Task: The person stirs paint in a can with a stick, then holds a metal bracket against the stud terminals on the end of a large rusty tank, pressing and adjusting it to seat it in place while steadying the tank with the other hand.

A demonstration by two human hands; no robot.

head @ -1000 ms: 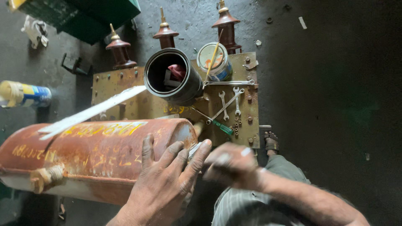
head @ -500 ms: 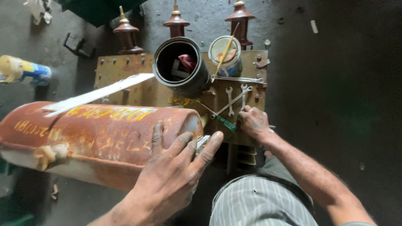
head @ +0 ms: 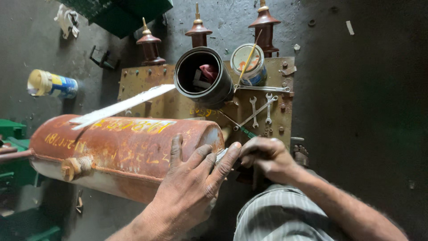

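Here left hand (head: 191,183) flat, fingers spread on rusty cylinder (head: 129,151), long axis left-right; right hand (head: 267,156) curled, gripping green-handled screwdriver (head: 243,130) beside cylinder's right end.

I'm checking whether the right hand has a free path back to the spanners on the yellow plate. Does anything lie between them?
Only the green-handled screwdriver, which lies slanted on the plate just ahead of the right hand. Beyond its handle the spanners lie bare, nothing covering them. The left hand rests on the rusty cylinder, off to the side.
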